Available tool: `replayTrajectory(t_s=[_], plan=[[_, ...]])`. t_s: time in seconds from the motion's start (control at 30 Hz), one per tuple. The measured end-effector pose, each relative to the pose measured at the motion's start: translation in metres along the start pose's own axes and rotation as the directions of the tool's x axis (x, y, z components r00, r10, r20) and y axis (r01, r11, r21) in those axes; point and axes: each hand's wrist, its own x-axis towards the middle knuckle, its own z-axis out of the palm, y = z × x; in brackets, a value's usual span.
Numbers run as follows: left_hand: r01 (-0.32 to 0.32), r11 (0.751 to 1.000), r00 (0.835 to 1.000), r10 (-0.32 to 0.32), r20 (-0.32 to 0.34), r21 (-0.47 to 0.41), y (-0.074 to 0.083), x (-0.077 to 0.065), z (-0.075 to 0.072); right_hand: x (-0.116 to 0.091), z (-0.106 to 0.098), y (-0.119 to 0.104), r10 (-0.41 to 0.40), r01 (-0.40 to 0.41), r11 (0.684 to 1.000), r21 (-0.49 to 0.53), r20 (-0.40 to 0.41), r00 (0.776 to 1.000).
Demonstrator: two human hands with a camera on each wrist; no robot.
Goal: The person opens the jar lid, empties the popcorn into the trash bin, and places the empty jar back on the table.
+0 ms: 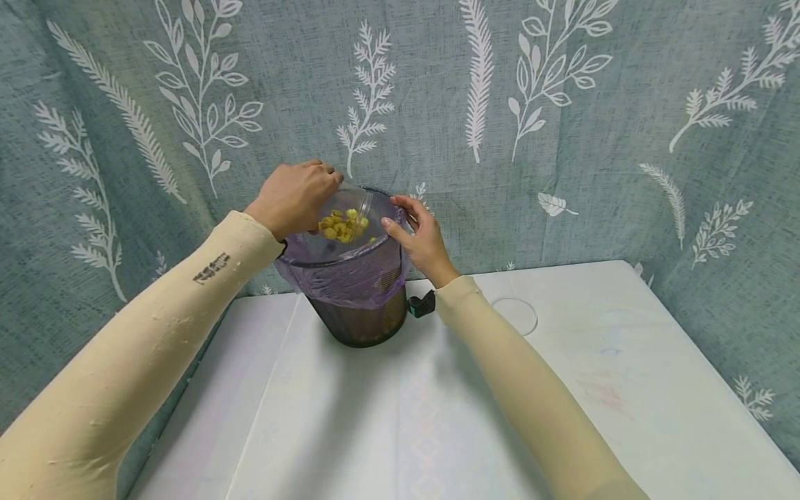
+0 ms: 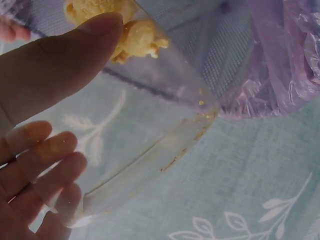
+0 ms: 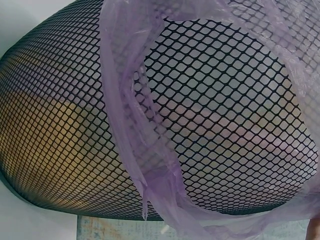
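Left hand (image 1: 298, 198): grips tilted clear container (image 1: 334, 200) of yellow popcorn (image 1: 344, 227) over mesh bin (image 1: 362, 328) | right hand (image 1: 423, 239): pinches bin's right edge

a clear tub (image 1: 342, 198), tilted sideways, holds yellow popcorn (image 1: 340, 228) at the mouth of an upright black mesh bin (image 1: 362, 325) lined with a thin purple bag (image 1: 340, 285).

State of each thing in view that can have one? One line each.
Bin: standing on table, yellowish contents showing through mesh
Liner: draped over bin's rim, creased
Container: tipped over bin's mouth
Popcorn: at least some in container
Left hand: holding container
Right hand: gripping bin's rim
Black band: curled, beside bin
White ring: lying on table
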Motion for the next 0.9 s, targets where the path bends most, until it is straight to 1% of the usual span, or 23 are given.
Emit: replayTrajectory(t_s=[0.2, 0.37, 0.7, 0.9], plan=[[-0.005, 1.0, 1.0, 0.005, -0.004, -0.003, 0.0005, -0.0008, -0.0018, 0.0007, 0.0007, 0.0001, -0.008, 0.008, 1.0, 0.002, -0.004, 1.0], [-0.002, 1.0, 1.0, 0.002, 0.005, -0.003, 0.0004, -0.0013, -0.003, 0.001, 0.0009, 0.0013, -0.01, 0.01, 1.0, -0.001, -0.004, 1.0], [-0.009, 1.0, 1.0, 0.01, -0.017, 0.03, 0.0008, -0.0003, -0.0047, -0.0012, 0.0012, 0.0001, -0.004, 0.004, 1.0, -0.002, 0.007, 1.0], [-0.019, 0.998, 1.0, 0.02, -0.006, 0.054, 0.0019, 0.0011, -0.0062, -0.0003, 0.0005, -0.0007, -0.006, 0.006, 1.0, -0.018, 0.004, 1.0]])
